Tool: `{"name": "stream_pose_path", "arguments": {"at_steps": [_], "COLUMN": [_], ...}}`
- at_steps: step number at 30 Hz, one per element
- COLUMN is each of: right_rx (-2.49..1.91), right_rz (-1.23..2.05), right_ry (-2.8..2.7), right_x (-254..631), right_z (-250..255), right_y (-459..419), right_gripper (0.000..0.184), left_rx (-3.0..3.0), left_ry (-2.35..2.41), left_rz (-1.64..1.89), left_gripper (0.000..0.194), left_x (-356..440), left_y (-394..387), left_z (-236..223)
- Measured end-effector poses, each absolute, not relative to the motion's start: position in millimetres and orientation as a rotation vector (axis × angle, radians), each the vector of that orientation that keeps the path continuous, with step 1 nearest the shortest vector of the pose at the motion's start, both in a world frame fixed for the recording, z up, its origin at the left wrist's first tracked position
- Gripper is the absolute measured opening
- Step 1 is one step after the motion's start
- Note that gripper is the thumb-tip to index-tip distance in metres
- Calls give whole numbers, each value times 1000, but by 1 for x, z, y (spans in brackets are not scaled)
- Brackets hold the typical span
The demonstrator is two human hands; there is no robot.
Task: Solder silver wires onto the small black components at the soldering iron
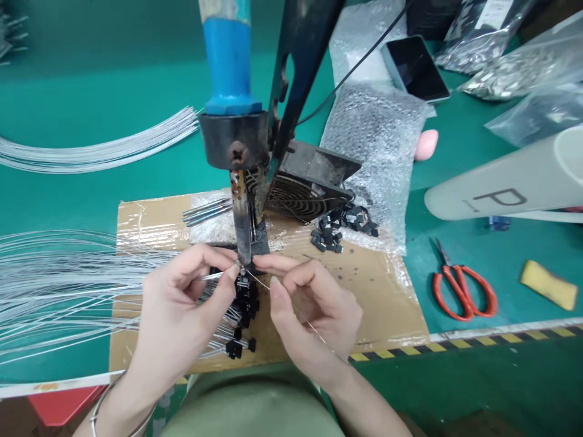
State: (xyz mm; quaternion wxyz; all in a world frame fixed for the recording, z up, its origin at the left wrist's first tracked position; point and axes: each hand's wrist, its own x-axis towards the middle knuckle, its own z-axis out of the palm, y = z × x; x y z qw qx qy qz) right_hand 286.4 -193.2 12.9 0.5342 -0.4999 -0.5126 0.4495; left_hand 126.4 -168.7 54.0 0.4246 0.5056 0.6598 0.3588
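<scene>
A soldering iron with a blue handle is clamped upright, its tip pointing down between my hands. My left hand is closed, thumb and index finger pinching a grey wire whose end is right under the tip. Thin solder wire runs from the tip through my right hand, which is closed on it. The small part at the joint is mostly hidden by fingertips. Below lie wires ending in black connectors, partly covered by my left hand.
Under my hands is a taped cardboard sheet. Behind the iron stand a black fan and loose black connectors. Rightward are red-handled scissors, a yellow sponge, a white cylinder and a phone. Wire bundles lie left.
</scene>
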Motion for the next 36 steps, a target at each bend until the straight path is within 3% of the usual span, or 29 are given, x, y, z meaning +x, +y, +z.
{"name": "stream_pose_path", "arguments": {"at_steps": [36], "right_rx": [-1172], "right_rz": [1004], "right_ry": [-1235], "right_x": [282], "right_z": [10], "right_y": [-195], "right_gripper": [21], "left_rx": [1323], "left_ry": [1608], "left_rz": [951], "left_gripper": [10], "left_x": [124], "left_y": [-171], "left_z": [49]}}
